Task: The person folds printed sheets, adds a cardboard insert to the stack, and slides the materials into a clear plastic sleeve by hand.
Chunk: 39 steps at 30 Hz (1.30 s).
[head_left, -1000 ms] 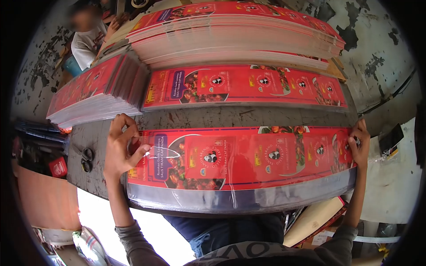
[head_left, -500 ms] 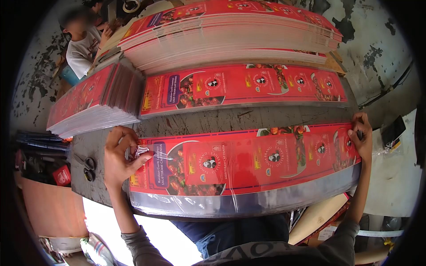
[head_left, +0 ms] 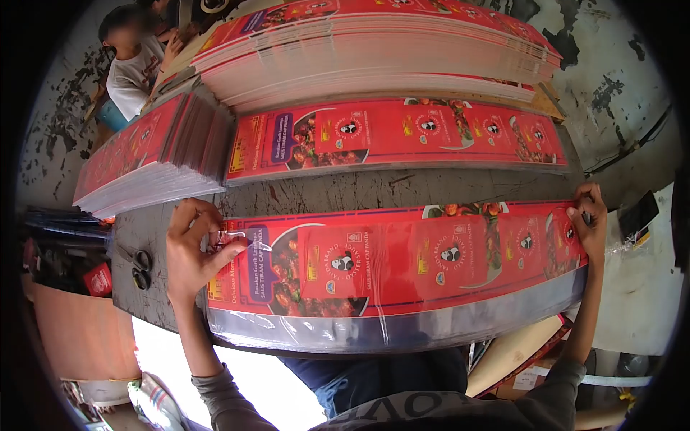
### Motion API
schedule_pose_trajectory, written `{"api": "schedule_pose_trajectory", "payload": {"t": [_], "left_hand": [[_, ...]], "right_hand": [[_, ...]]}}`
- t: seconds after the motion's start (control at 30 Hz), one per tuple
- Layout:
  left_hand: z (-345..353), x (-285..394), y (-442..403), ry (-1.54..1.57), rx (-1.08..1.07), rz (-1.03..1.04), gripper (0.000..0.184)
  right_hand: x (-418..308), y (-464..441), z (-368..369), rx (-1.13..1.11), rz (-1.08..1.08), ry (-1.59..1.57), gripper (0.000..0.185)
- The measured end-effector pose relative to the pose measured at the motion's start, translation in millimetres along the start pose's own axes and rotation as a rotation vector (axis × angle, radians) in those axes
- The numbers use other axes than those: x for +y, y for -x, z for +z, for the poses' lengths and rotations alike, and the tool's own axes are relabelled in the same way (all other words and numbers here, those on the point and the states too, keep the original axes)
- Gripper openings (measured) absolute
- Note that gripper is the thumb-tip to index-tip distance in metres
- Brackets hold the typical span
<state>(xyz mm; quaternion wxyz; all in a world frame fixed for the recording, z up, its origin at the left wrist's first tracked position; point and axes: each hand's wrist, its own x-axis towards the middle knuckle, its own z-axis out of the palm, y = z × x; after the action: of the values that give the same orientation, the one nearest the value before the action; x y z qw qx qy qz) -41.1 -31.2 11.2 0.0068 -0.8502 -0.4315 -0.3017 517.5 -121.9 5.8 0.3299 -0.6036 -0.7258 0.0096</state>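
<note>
A long red printed sheet point(head_left: 402, 262), with food pictures and panda logos, lies in a clear plastic sleeve on the table in front of me. Along its near side runs a bare band of the shiny sleeve point(head_left: 424, 327). At the left end, my left hand point(head_left: 195, 251) is closed, with thumb and fingers pinching the crinkled plastic. My right hand point(head_left: 591, 221) grips the far right corner of the sheet and sleeve, its fingers curled and partly hidden from view.
Behind lies a row of sleeved red sheets point(head_left: 388, 136), with a tall stack point(head_left: 374, 61) beyond it. Another stack point(head_left: 144, 158) stands at the left. Black-handled scissors point(head_left: 141, 269) rest on the dark, scratched tabletop point(head_left: 323, 188). A person in a white shirt point(head_left: 133, 79) is at the upper left.
The view has shifted slightly. Both hands keep nearly the same grip at the two ends, and the sheet stays in place in front of me.
</note>
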Motion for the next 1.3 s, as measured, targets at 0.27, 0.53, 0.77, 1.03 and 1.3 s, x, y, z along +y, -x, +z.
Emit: {"api": "schedule_pose_trajectory", "payload": {"t": [0.27,0.53,0.77,1.03,1.3], "left_hand": [[3,2,-2,0.055,0.012,-0.038,0.043],[4,1,0,0.079,0.021,-0.054,0.039],[4,-1,2,0.135,0.028,-0.112,0.041],[3,-3,1,0.169,0.045,-0.031,0.038],[2,-5,-2,0.278,-0.067,-0.046,0.029]], "right_hand": [[3,1,1,-0.021,0.065,-0.121,0.033],[5,5,2,-0.045,0.186,-0.239,0.035],[11,5,2,-0.025,0.171,-0.194,0.035],[14,8,2,0.038,0.163,-0.119,0.033],[16,7,4,0.031,0.082,-0.073,0.032]]}}
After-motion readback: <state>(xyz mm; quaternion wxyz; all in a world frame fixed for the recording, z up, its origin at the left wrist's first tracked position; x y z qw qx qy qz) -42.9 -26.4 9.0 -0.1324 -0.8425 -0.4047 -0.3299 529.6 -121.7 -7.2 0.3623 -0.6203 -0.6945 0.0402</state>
